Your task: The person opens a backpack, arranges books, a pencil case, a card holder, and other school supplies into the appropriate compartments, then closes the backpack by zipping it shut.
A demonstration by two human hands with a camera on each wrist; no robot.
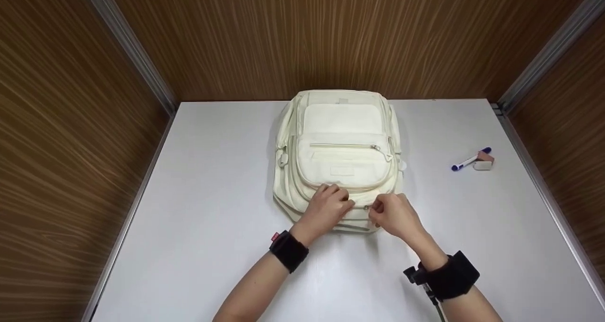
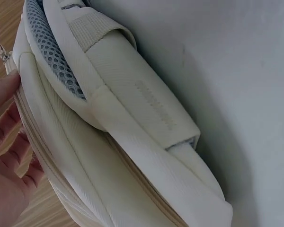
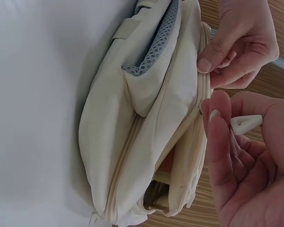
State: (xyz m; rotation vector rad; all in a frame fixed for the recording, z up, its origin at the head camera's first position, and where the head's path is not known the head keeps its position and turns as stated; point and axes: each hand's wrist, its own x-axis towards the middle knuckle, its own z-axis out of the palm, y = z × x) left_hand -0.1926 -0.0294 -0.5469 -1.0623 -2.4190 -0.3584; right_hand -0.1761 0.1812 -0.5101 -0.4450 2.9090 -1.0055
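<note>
A cream backpack lies on the white table with its front pockets facing up. My left hand pinches the fabric edge beside a zipper at the near end; the thumb lies on that edge in the left wrist view. Close by on the right, my right hand grips the zipper pull, whose pale loop sticks out between the fingers in the right wrist view. Part of this zipper gapes below the hand, showing a dark opening. A grey mesh strip lines the padded part beneath.
To the right on the table lie a blue-and-white marker and a small pink-and-white object. Wood-grain panels stand at the back and both sides. Both wrists wear black bands.
</note>
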